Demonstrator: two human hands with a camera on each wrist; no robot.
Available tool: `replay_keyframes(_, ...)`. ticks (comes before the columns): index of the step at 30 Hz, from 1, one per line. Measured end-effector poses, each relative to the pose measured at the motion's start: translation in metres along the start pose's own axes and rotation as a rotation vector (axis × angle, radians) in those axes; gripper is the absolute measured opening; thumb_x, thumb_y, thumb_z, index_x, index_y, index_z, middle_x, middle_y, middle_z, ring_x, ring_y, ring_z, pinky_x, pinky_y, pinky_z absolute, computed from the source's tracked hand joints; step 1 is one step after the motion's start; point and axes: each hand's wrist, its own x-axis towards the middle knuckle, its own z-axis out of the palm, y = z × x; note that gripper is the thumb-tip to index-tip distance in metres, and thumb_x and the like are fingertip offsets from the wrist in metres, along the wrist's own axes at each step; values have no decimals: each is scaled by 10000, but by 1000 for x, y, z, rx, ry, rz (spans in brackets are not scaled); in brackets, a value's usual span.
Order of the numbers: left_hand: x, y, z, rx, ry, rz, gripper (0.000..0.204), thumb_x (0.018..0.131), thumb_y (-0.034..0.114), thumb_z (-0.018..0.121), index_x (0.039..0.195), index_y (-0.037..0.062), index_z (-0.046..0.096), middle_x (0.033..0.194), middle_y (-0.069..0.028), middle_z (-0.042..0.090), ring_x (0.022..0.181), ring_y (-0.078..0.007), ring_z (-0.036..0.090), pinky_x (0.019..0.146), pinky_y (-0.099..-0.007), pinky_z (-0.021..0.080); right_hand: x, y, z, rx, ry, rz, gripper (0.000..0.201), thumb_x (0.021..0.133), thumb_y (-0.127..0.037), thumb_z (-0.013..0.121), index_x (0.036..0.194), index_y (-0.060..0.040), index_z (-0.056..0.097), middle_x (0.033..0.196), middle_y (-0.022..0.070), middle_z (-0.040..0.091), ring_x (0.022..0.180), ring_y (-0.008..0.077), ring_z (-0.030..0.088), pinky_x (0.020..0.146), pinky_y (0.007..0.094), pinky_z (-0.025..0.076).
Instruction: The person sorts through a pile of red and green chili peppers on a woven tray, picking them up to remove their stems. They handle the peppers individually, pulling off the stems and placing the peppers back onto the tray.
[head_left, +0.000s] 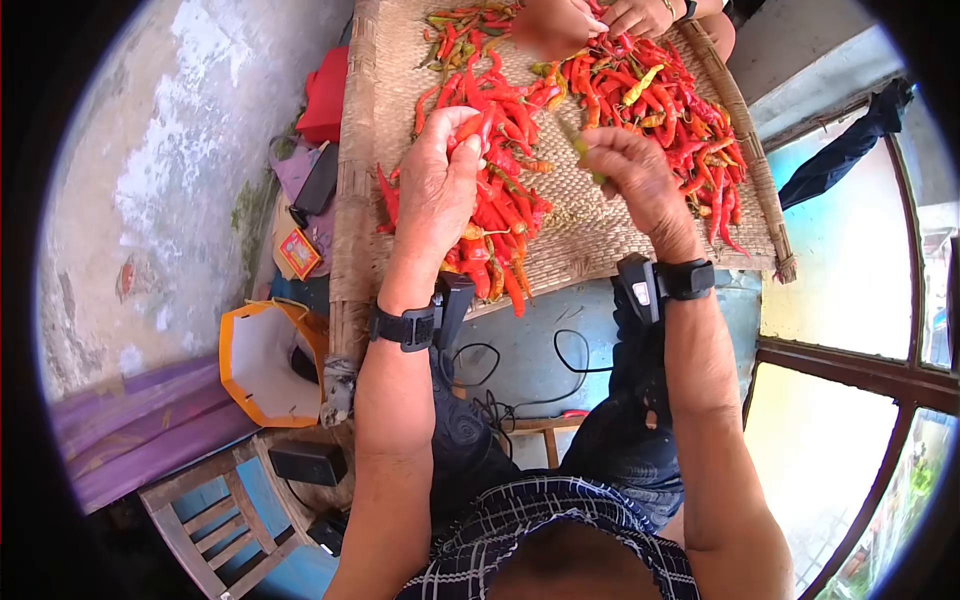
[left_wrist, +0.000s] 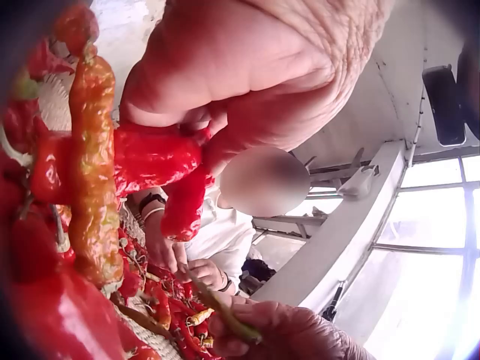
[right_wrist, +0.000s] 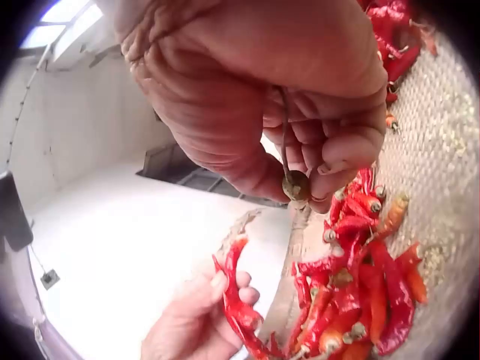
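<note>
A woven mat (head_left: 600,235) carries piles of red chilies (head_left: 500,215). My left hand (head_left: 462,130) hovers over the left pile and grips a few red chilies (left_wrist: 154,157) in its curled fingers. Close by on the right, my right hand (head_left: 598,150) pinches a green chili stem (head_left: 578,142); its thumb and fingers close on the stem's cap (right_wrist: 296,184). An orange-red chili (left_wrist: 94,165) hangs right in front of the left wrist camera. Across the mat, another person's hands (head_left: 600,18) work in the far pile, one holding a red chili (right_wrist: 236,289).
Left of the mat lie a red cloth (head_left: 325,95) and small packets, with an orange-rimmed white container (head_left: 265,365) below them. A blue wooden stool (head_left: 215,520) stands lower left. Cables (head_left: 500,375) trail under the mat. Window frames (head_left: 850,350) fill the right side.
</note>
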Motion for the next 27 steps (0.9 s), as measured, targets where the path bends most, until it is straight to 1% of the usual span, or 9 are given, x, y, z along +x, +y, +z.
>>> replay_keyframes(3, 2, 0, 4, -132, 0, -15, 213, 898, 69, 498, 1097, 3, 537, 922, -64, 620, 800, -113, 582, 685, -270, 485, 21, 9, -15, 740, 255, -205, 177, 880, -156, 597, 997, -24, 606, 811, 32, 639, 630, 87, 540, 556, 214, 432)
replay_keyframes(4, 2, 2, 4, -124, -16, -32, 216, 899, 72, 500, 1100, 4, 538, 922, -62, 619, 803, -112, 580, 680, -269, 486, 18, 2, -12, 873, 463, -129, 200, 895, -178, 584, 1027, -26, 581, 832, 43, 642, 672, 100, 558, 589, 234, 447)
replay_keyframes(10, 3, 18, 7, -194, -156, -181, 263, 916, 94, 506, 1174, 46, 525, 1005, -26, 602, 875, -63, 552, 716, -207, 448, -3, 9, 48, 196, -60, -52, 423, 853, -252, 657, 1173, 3, 551, 946, 51, 649, 794, 83, 575, 629, 240, 474)
replay_keyframes(13, 4, 7, 12, -218, -146, -135, 243, 907, 95, 510, 1139, 28, 537, 977, -38, 612, 854, -82, 566, 709, -224, 467, -6, 9, 74, 302, -236, -120, 370, 850, -227, 665, 1132, -3, 580, 886, 31, 646, 767, 66, 573, 616, 223, 465)
replay_keyframes(18, 4, 1, 7, -121, -88, -14, 269, 933, 100, 479, 1184, 6, 510, 1024, -46, 607, 877, -66, 552, 733, -224, 460, -2, 6, 65, 154, -175, -63, 246, 840, -199, 670, 1006, -21, 631, 775, 0, 630, 654, 52, 545, 574, 193, 431)
replay_keyframes(21, 5, 8, 3, -214, 71, -126, 245, 912, 95, 497, 1134, 0, 539, 946, -73, 631, 779, -102, 586, 673, -235, 488, 4, 2, 39, 89, -74, -28, 198, 845, -184, 653, 988, -50, 629, 776, -13, 626, 636, 53, 534, 550, 205, 408)
replay_keyframes(23, 6, 6, 2, -268, 161, -49, 243, 929, 89, 476, 1149, 4, 536, 944, -75, 634, 753, -97, 583, 657, -235, 490, 23, 9, 16, 563, 83, -158, 174, 872, -195, 613, 988, -66, 606, 819, 21, 628, 665, 69, 544, 580, 193, 415)
replay_keyframes(25, 6, 11, 1, -257, 204, -45, 239, 943, 84, 454, 1158, 7, 527, 936, -74, 632, 719, -83, 570, 633, -228, 484, 28, 0, 5, 887, 332, -76, 206, 883, -202, 596, 1032, -59, 587, 871, 42, 634, 690, 77, 543, 591, 189, 414)
replay_keyframes(27, 6, 15, -1, -298, 275, -40, 235, 944, 80, 445, 1154, 9, 522, 926, -68, 629, 694, -76, 559, 618, -222, 477, 30, 6, 15, 703, 278, -71, 244, 887, -208, 593, 1071, -49, 575, 900, 50, 639, 706, 86, 548, 611, 209, 433)
